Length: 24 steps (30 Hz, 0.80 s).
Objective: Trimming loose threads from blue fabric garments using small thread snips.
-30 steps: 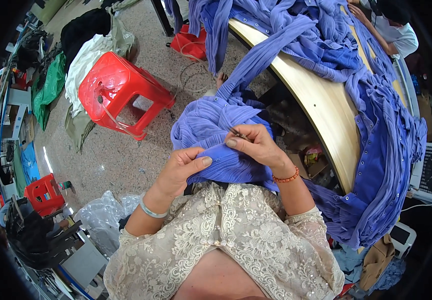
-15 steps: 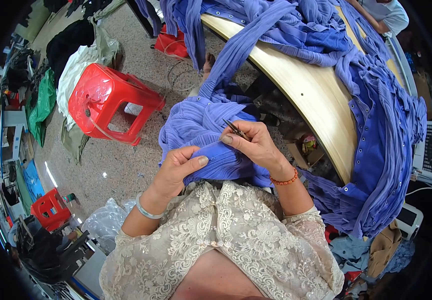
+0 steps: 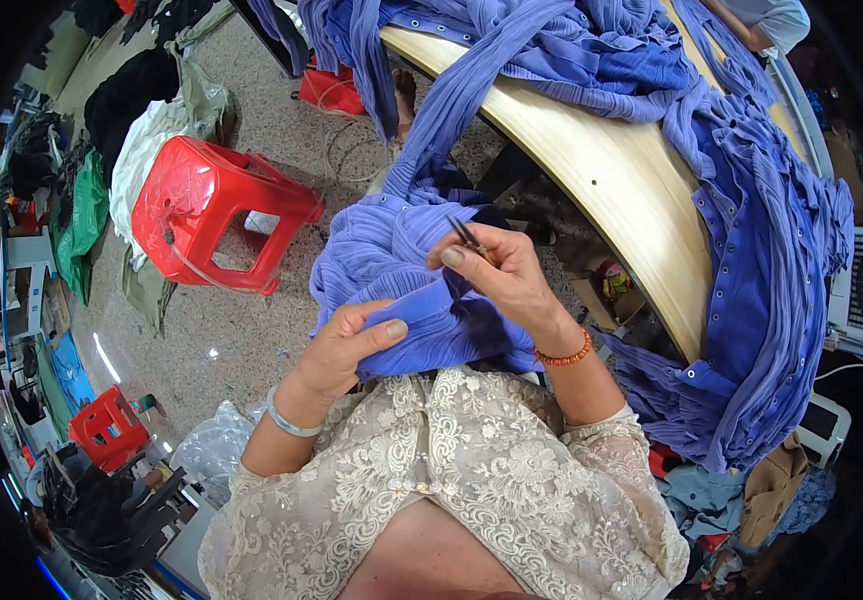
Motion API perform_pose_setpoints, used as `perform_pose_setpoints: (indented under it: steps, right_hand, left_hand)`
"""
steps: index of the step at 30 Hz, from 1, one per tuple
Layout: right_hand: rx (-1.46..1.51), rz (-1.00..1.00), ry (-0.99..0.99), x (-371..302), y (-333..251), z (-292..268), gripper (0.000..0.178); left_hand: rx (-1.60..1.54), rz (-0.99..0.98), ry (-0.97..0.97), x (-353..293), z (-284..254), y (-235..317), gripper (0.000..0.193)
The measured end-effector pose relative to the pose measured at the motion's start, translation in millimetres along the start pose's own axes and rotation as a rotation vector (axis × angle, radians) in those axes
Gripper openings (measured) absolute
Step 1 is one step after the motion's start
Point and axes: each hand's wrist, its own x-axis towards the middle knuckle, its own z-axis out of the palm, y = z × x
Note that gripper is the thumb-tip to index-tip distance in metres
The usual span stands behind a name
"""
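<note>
A purple-blue pleated garment [image 3: 382, 240] lies gathered over my lap. My left hand [image 3: 350, 340] pinches a flat band of it, thumb on top, the band's end pointing right. My right hand [image 3: 497, 275] is closed round small dark thread snips [image 3: 466, 235], their two thin points sticking up past the fingertips. It is held just right of the band's end, and a gap shows between fingers and band. A long twisted strip of the same cloth runs from my lap up to the table.
A pale wooden table [image 3: 592, 160] curves along the right, heaped with more purple garments [image 3: 762, 290] with metal eyelets. Red plastic stools [image 3: 192, 210] stand left, beside piled white and black cloth. A red bag [image 3: 332, 92] lies on the floor. Another person's arm [image 3: 742, 25] shows at the top right.
My right hand has moved slightly away from the band, and the snips now point more upward. My left hand has shifted a little left and down, leaving the band's end exposed.
</note>
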Motion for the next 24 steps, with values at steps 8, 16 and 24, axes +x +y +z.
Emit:
perform_pose_setpoints:
  steps: [8,16,24]
  right_hand:
    - [-0.591,-0.563,0.030,-23.4,-1.6,6.8,0.035]
    - [-0.742,-0.603,0.123,-23.3,8.4,12.5,0.046]
    - [-0.837,-0.623,0.157,-23.9,0.1,18.1,0.027]
  left_hand:
    - [-0.328,0.024,0.035,4.0,-1.7,0.4,0.041]
    - [-0.244,0.060,0.060,4.1,0.2,3.2,0.036]
    - [-0.233,0.055,0.053,-1.5,-0.6,-0.8,0.035]
